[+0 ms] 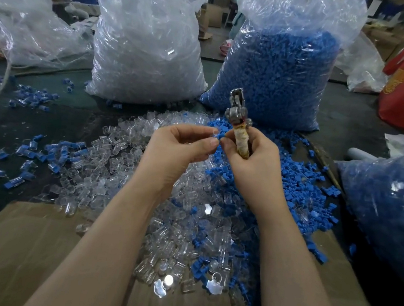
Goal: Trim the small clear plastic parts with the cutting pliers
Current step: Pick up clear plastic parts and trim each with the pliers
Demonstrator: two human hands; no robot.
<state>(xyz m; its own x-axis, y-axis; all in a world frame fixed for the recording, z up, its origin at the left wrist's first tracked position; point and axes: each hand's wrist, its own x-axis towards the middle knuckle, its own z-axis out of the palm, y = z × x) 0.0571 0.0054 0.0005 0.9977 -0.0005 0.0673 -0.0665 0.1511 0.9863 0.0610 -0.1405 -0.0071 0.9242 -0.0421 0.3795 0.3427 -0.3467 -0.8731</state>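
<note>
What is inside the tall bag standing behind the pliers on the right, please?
The bag is packed with small blue plastic parts, visible through the clear film. Anything deeper inside is covered.

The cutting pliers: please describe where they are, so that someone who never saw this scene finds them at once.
Two big plastic sacks stand at the back of the table, one of clear parts, one of blue parts. Before the blue sack, the right hand grips the cutting pliers upright. They are the only metal tool, with a tan wrapped handle.
</note>
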